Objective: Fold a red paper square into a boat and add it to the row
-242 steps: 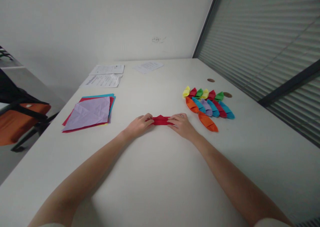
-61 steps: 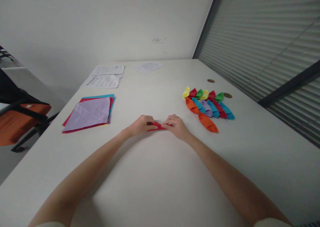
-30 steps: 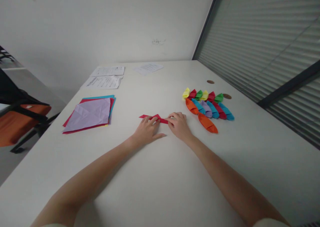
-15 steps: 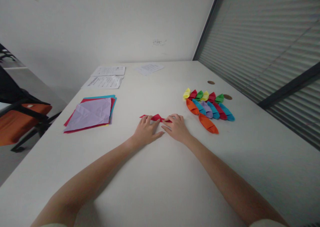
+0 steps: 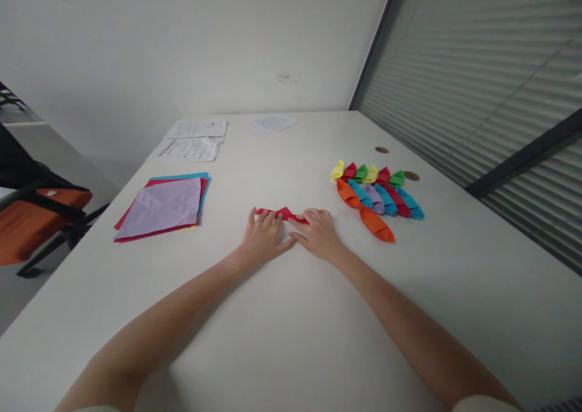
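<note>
A strip of folded red origami paper (image 5: 285, 213) lies on the table in front of me, with a small peak along its far edge. My left hand (image 5: 262, 236) rests on its left part, palm down, fingers apart on the paper and thumb stretched to the right over the table. On the right end, my right hand (image 5: 319, 233) presses with its fingers spread, the index finger along the strip's near edge. The hands cover both ends of the strip in part; the thumb tips nearly meet.
On the left lies a stack of square paper sheets with a creased purple sheet (image 5: 159, 209) on top. Several folded paper pieces in rows, including an orange one (image 5: 376, 224), lie at the right. Printed pages (image 5: 188, 149) sit at the back left. Blinds (image 5: 464, 85) border the right side.
My left fingers have shifted slightly left and spread along the strip, showing more of its far edge. The right hand has moved very little. The view has shifted slightly.
</note>
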A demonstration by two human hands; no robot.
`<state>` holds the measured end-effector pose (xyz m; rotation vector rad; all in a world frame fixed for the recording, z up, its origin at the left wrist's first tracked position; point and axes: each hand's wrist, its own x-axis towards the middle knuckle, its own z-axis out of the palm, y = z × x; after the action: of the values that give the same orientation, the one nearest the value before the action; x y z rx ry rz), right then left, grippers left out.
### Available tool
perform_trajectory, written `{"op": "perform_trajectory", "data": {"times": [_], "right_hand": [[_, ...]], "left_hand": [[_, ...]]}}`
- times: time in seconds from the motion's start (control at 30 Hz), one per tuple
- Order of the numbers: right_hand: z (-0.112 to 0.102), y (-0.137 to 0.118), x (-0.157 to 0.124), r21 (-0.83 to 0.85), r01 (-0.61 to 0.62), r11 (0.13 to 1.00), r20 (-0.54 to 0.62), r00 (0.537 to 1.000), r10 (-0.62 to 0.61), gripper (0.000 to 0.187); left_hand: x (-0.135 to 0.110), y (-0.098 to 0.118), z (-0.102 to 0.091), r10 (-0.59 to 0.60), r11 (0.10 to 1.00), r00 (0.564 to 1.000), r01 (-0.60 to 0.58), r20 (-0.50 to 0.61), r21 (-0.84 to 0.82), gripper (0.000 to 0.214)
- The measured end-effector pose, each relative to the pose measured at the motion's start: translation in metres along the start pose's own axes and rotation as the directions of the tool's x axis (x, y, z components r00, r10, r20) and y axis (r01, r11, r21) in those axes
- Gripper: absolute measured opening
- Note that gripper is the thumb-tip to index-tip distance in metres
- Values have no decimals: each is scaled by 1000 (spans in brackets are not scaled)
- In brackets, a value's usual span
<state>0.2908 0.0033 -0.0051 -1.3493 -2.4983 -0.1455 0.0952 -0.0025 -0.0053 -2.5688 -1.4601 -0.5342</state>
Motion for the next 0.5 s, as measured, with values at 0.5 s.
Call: {"op": "perform_trajectory", "data": {"times": [0.5], "right_hand": [[5,7,-2,89,-31,996,-28,999,34,30]], "left_hand": [[-2,-5,6,24,995,999,-28,-47,-99,54]]}}
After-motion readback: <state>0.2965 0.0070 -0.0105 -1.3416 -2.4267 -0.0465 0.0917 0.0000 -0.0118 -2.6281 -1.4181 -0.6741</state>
